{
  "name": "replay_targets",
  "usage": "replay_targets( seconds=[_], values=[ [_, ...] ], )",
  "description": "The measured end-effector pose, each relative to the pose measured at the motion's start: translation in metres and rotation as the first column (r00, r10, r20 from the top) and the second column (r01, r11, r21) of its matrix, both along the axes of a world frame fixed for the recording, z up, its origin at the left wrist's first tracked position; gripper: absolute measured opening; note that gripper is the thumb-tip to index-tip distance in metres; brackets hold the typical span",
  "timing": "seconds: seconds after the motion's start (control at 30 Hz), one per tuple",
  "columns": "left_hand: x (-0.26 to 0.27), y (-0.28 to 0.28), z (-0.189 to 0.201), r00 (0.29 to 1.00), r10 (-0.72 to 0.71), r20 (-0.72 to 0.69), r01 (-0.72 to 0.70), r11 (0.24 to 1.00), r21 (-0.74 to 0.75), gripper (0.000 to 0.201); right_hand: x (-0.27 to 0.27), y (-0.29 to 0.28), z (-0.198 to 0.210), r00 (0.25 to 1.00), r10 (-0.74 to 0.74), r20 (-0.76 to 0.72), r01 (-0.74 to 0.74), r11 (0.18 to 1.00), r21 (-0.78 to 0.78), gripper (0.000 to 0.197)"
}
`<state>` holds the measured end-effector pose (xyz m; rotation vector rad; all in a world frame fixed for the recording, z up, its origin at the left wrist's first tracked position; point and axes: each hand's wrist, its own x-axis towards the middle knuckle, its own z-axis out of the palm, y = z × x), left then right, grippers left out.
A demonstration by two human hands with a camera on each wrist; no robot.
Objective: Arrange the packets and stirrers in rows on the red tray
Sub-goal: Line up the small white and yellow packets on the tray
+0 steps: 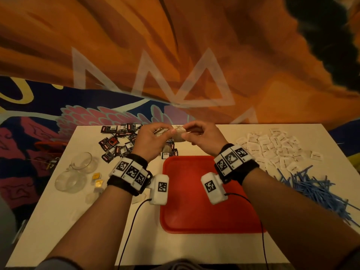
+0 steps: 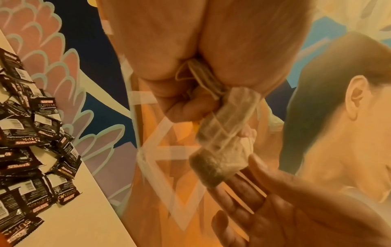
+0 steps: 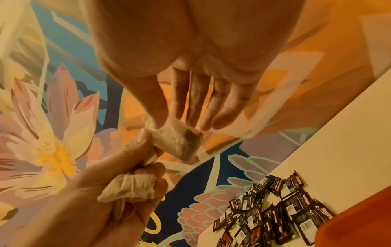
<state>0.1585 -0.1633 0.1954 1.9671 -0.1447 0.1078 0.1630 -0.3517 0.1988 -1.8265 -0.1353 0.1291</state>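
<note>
Soft, crumpled paper tea bags (image 3: 127,187) with thin strings sat bunched in my left hand (image 1: 150,139), fingers curled round them. My right hand (image 1: 202,139) pinched one gauzy, leaf-darkened tea bag (image 2: 220,150) between thumb and forefinger, other fingers straight, above the white table (image 1: 78,221) beyond the smooth red plastic tray (image 1: 194,217).

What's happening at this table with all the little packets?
A person is holding tea bags in the air above the red tray, which has nothing on it yet. The left hand grips a bunch of them while the right hand pinches one tea bag. Black packets, white packets and blue stirrers lie in piles around the tray.
</note>
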Motion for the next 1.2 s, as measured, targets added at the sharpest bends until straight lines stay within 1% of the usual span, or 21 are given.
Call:
replay_targets(
  seconds=[0.07, 0.1, 0.2, 0.27, 0.3, 0.37, 0.4, 0.47, 0.53, 0.63, 0.73, 0.83, 0.93, 1.03, 1.13, 1.2],
  values=[
    [0.004, 0.000, -0.004, 0.999, -0.013, -0.029, 0.012, 1.000, -0.019, 0.006, 0.003, 0.003, -0.007, 0.999, 0.049, -0.009, -0.049, 0.998, -0.025, 0.016],
    [0.006, 0.000, -0.006, 0.999, -0.009, -0.038, 0.008, 1.000, -0.028, 0.007, 0.005, 0.005, -0.011, 0.999, 0.049, -0.003, -0.050, 0.997, -0.067, 0.013],
    [0.014, 0.002, -0.017, 0.998, 0.032, -0.055, -0.034, 0.999, -0.042, 0.008, 0.011, 0.010, -0.032, 0.999, -0.030, -0.038, 0.024, 0.988, -0.150, 0.013],
    [0.020, 0.006, -0.033, 0.990, 0.048, -0.133, -0.055, 0.997, -0.050, 0.008, 0.018, 0.015, -0.052, 0.992, -0.070, -0.100, 0.052, 0.983, -0.176, 0.004],
    [0.022, 0.008, -0.042, 0.981, 0.054, -0.186, -0.068, 0.995, -0.069, 0.009, 0.021, 0.017, -0.062, 0.987, -0.090, -0.130, 0.063, 0.979, -0.195, 0.006],
    [0.023, 0.011, -0.060, 0.947, 0.096, -0.307, -0.146, 0.979, -0.143, 0.007, 0.027, 0.020, -0.085, 0.968, -0.138, -0.210, 0.089, 0.970, -0.227, 0.012],
    [0.023, 0.015, -0.070, 0.920, 0.124, -0.372, -0.198, 0.965, -0.169, 0.005, 0.031, 0.023, -0.099, 0.953, -0.158, -0.256, 0.095, 0.965, -0.242, 0.011],
    [0.021, 0.024, -0.093, 0.854, 0.170, -0.492, -0.285, 0.943, -0.169, 0.006, 0.039, 0.028, -0.125, 0.922, -0.195, -0.335, 0.092, 0.950, -0.300, 0.006],
    [0.017, 0.037, -0.117, 0.804, 0.194, -0.562, -0.329, 0.933, -0.148, 0.008, 0.046, 0.034, -0.154, 0.892, -0.202, -0.405, 0.050, 0.933, -0.356, 0.004],
    [0.011, 0.059, -0.143, 0.784, 0.215, -0.583, -0.333, 0.938, -0.101, 0.010, 0.054, 0.048, -0.190, 0.847, -0.199, -0.492, -0.036, 0.904, -0.427, 0.025],
    [0.003, 0.078, -0.157, 0.793, 0.222, -0.567, -0.325, 0.942, -0.087, 0.011, 0.060, 0.062, -0.210, 0.786, -0.191, -0.588, -0.095, 0.903, -0.420, 0.033],
    [-0.001, 0.094, -0.165, 0.782, 0.227, -0.580, -0.349, 0.931, -0.105, 0.011, 0.067, 0.068, -0.215, 0.766, -0.218, -0.604, -0.110, 0.882, -0.458, 0.033],
    [0.000, 0.100, -0.167, 0.773, 0.246, -0.585, -0.370, 0.923, -0.101, 0.020, 0.073, 0.073, -0.219, 0.750, -0.249, -0.613, -0.139, 0.847, -0.513, 0.031],
    [0.001, 0.101, -0.167, 0.784, 0.249, -0.569, -0.378, 0.918, -0.119, 0.017, 0.079, 0.076, -0.223, 0.739, -0.281, -0.612, -0.149, 0.818, -0.556, 0.029],
    [0.002, 0.102, -0.170, 0.784, 0.232, -0.576, -0.364, 0.923, -0.124, 0.019, 0.080, 0.074, -0.225, 0.736, -0.296, -0.608, -0.122, 0.826, -0.550, 0.029],
    [0.002, 0.101, -0.174, 0.778, 0.226, -0.586, -0.372, 0.918, -0.140, 0.015, 0.078, 0.070, -0.224, 0.732, -0.293, -0.615, -0.108, 0.842, -0.529, 0.029]
  ],
)
